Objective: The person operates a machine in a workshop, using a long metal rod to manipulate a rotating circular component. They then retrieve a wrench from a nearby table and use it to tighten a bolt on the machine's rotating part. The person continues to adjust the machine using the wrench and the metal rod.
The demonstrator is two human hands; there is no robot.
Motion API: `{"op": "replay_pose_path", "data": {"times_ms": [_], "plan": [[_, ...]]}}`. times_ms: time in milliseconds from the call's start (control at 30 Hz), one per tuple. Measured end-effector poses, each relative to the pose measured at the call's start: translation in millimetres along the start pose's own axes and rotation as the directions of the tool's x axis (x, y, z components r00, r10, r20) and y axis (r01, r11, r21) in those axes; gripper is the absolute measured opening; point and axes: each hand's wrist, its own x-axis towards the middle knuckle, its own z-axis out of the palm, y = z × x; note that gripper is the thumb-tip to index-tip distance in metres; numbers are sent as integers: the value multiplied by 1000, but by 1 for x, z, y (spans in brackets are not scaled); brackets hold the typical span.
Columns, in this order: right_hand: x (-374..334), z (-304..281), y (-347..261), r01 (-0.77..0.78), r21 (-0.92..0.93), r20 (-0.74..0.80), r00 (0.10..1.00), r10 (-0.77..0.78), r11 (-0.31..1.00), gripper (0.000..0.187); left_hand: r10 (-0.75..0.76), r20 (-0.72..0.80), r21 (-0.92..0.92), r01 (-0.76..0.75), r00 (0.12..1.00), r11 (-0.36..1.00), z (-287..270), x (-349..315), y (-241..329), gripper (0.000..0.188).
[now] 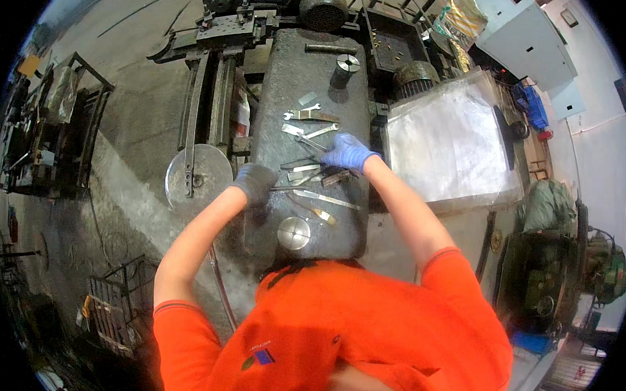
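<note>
Over the dark metal table [276,89] my right hand [348,153], in a blue glove, has its fingers closed on the end of a slim dark metal tool [311,142]. At the table's left edge my left hand [256,182], in a dark grey glove, is closed; a thin dark rod [289,188] sticks out of it to the right. Between the hands lie several flat metal tools [303,173], partly overlapping. An open-ended wrench [323,131] lies just beyond the right fingers, and another wrench [302,112] farther off. Nearer me are a flat silver strip [327,199] and a brush [322,215].
A slotted round metal collet [295,233] sits near the front edge, a taller one [344,70] at the far end beside a dark bar [330,49]. Machine rails [208,107] and a round plate [198,176] stand left. A plastic-covered board [448,138] lies right.
</note>
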Motion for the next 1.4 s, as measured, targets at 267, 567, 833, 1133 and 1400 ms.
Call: {"op": "replay_pose_path", "data": {"times_ms": [267, 567, 833, 1133, 1400], "plan": [[0, 6, 16, -136, 560, 46, 990, 133, 818, 42, -11, -34, -117, 7, 999, 993, 13, -28, -13, 25], [9, -3, 10, -225, 924, 177, 969, 175, 311, 38, -266, -89, -856, 63, 960, 513, 50, -63, -34, 31], [-29, -13, -11, 134, 983, -161, 957, 241, 126, 38, -398, -152, -956, -237, 904, -174, 24, -81, -13, 28], [-207, 8, -57, 463, 741, -481, 871, -96, 487, 66, -504, -400, -794, -564, 766, -227, -69, -138, 75, 25], [-311, 36, -30, 530, 519, -665, 743, -72, 671, 33, -301, -331, -918, -379, 894, -115, -43, -113, 218, 26]]}}
